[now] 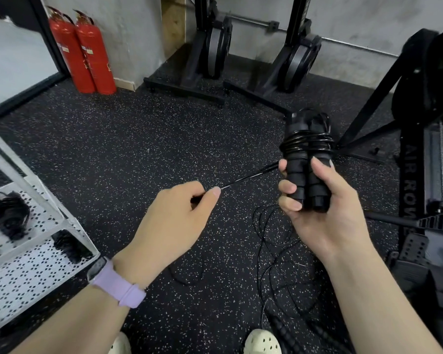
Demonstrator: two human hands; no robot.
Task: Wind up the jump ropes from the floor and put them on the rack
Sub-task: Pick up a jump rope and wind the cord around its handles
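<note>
My right hand [317, 200] grips the two black foam handles of a jump rope [304, 159], held upright side by side, with several turns of black cord wound around their upper half. My left hand [179, 213] pinches the free cord [251, 176], which runs taut to the handles. More loose black cord [274, 241] lies tangled on the floor below my right hand. Another pair of handles [289, 333] lies by my feet. The white perforated rack [31, 267] stands at the left, with wound ropes [9, 215] on its shelves.
Two red fire extinguishers [83, 52] stand by the back wall. Black rowing machines stand upright at the back [210, 54] and along the right side [420, 190]. The floor is black speckled rubber. My light shoes [262, 342] show at the bottom edge.
</note>
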